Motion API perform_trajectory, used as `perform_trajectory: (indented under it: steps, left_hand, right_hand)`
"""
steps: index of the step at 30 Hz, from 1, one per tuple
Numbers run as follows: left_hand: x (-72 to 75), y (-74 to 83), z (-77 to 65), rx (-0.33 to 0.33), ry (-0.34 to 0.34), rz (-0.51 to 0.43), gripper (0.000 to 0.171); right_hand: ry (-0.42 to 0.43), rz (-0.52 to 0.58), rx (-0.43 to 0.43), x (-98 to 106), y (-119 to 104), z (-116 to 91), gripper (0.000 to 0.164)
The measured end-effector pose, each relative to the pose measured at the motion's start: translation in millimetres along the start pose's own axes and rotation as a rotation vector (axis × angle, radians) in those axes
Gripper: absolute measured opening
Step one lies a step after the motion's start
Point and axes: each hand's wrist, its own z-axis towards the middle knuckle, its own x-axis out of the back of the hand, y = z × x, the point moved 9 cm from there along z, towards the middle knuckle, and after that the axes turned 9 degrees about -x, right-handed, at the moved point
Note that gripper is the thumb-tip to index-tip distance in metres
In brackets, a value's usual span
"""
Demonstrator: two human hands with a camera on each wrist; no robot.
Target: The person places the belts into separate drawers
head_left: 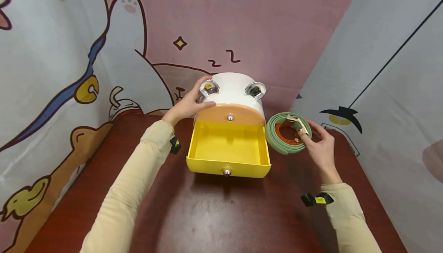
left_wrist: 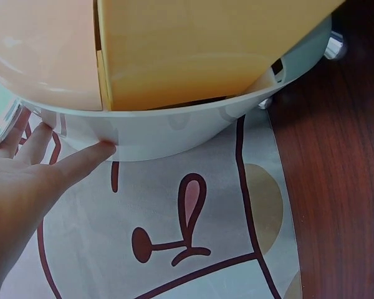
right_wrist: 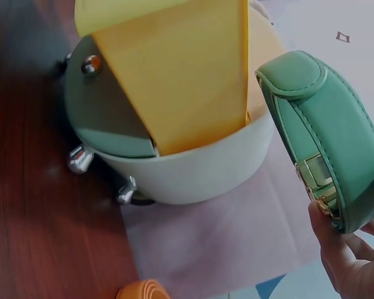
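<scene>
Across the bottom of the frame runs the reddish counter (head_left: 221, 214). At centre, a yellow drawer (head_left: 207, 165) juts out, its inside exposed. To its right, the right hand (head_left: 322, 147) pinches a coiled green belt (head_left: 272, 135), thumb by the buckle, presumably to prevent unwinding. Through the coil's middle shows an orange coil (right_wrist: 143, 291), resting on the counter. At upper centre, the left hand (head_left: 188, 105) lies unclenched against the white cabinet (head_left: 232, 85), probably bracing it. Patterned cloth (head_left: 259, 26) hangs behind.

The glossy red-brown wooden bench (head_left: 221, 218) bears a rounded white plastic drawer cabinet (head_left: 231, 109), and there, to its right, sits a coiled orange belt (right_wrist: 142, 290)!
</scene>
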Motion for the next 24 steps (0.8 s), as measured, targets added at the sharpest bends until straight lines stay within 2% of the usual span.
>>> perform_trajectory:
  steps: [11,18,24]
  left_hand:
    - [1.1,0.1,0.4,-0.025,-0.002,0.013,0.078]
    - [1.5,-0.2,0.5,-0.031,-0.003,0.004,0.077]
    - [0.8,-1.1,1.1,-0.036,-0.006,0.003,0.077]
  right_hand:
    - [-0.014,0.089,0.047,-11,-21,-6,0.037]
    - [-0.057,0.14,0.076,-23,-29,-12,0.036]
    - [-0.08,0.107,0.084,-34,-35,-18,0.036]
